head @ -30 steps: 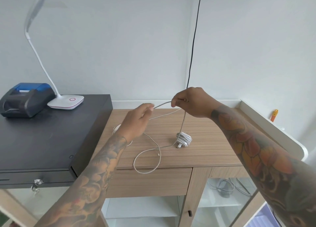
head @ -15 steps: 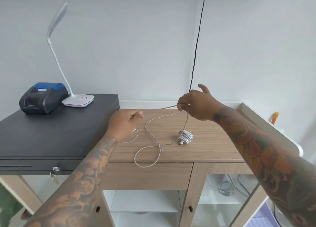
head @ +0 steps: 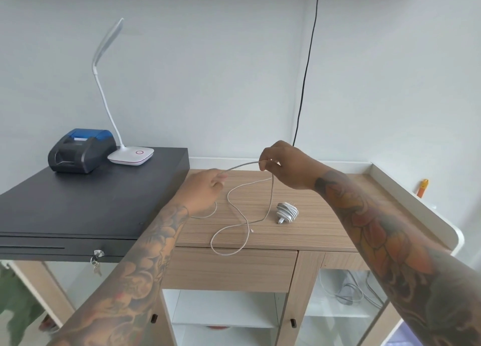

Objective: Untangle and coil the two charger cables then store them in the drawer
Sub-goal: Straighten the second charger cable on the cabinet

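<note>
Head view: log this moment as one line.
left hand: pinches loose cable | right hand: pinches same cable | coiled charger: on tabletop | drawer: closed

Readable text: none anywhere in view.
Black-and-blue plastic receipt printer (head: 80, 150): no legible label or brand.
White lamp base with pink ring button (head: 131, 155): a ring mark only, no lettering.
</note>
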